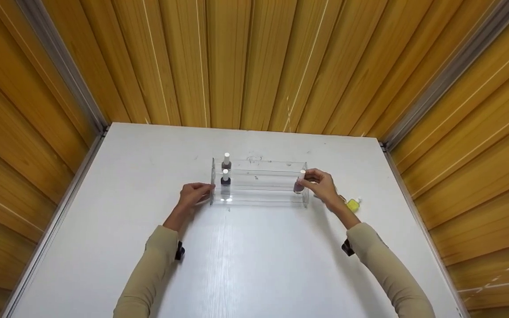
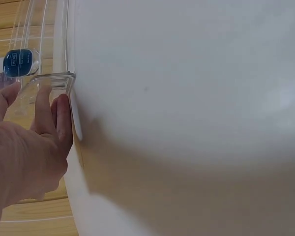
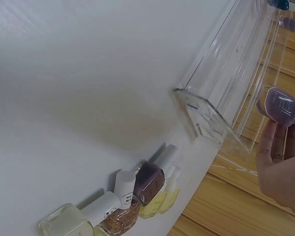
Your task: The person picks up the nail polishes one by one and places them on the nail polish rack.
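Several bottles (image 3: 150, 182) lie on the table (image 1: 245, 265), right of the rack (image 1: 259, 180).

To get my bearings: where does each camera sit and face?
Head: on the head, facing forward and down at the clear rack; sleeves, left hand and right hand show.
Left wrist: on that wrist, facing tabletop and rack's end; left hand shows.
Right wrist: on that wrist, facing loose bottles and rack; right hand shows.
Head and right wrist share the held bottle.
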The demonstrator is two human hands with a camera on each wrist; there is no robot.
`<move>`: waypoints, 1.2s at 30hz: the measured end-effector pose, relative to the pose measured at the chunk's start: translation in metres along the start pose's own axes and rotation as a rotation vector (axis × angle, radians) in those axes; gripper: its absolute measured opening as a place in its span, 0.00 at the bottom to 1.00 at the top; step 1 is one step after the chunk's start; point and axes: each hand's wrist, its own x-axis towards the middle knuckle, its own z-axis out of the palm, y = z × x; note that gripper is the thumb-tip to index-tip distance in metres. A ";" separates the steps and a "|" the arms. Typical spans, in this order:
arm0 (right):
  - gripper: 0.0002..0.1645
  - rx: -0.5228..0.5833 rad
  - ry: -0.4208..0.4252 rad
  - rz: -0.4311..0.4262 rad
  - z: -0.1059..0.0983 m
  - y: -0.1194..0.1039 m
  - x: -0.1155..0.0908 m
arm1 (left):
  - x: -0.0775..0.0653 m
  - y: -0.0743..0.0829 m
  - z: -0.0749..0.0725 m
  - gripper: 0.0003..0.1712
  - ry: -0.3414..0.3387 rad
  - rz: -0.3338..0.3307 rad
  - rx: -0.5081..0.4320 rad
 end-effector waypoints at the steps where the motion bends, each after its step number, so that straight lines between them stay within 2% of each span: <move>1: 0.18 -0.005 -0.005 -0.007 0.001 -0.004 -0.002 | 0.000 0.000 0.001 0.23 -0.007 0.003 0.004; 9: 0.19 0.047 -0.023 -0.028 0.015 -0.013 -0.003 | 0.004 0.005 0.001 0.26 -0.066 0.015 -0.022; 12: 0.19 0.040 -0.038 -0.022 0.021 -0.010 0.000 | 0.009 0.006 0.002 0.30 -0.111 0.030 -0.069; 15: 0.19 0.041 -0.050 -0.020 0.030 -0.002 0.007 | 0.015 0.005 0.004 0.34 -0.183 0.041 -0.137; 19: 0.20 0.047 -0.071 -0.034 0.044 0.004 0.013 | 0.021 0.002 0.005 0.35 -0.249 0.042 -0.181; 28: 0.20 0.064 -0.103 -0.064 0.084 0.004 0.017 | 0.020 -0.005 -0.004 0.34 -0.300 0.072 -0.127; 32: 0.20 0.055 -0.134 -0.058 0.101 0.001 0.018 | 0.021 -0.008 -0.005 0.33 -0.303 0.080 -0.153; 36: 0.22 0.050 -0.168 -0.088 0.116 -0.005 0.019 | 0.022 -0.010 -0.005 0.34 -0.281 0.056 -0.151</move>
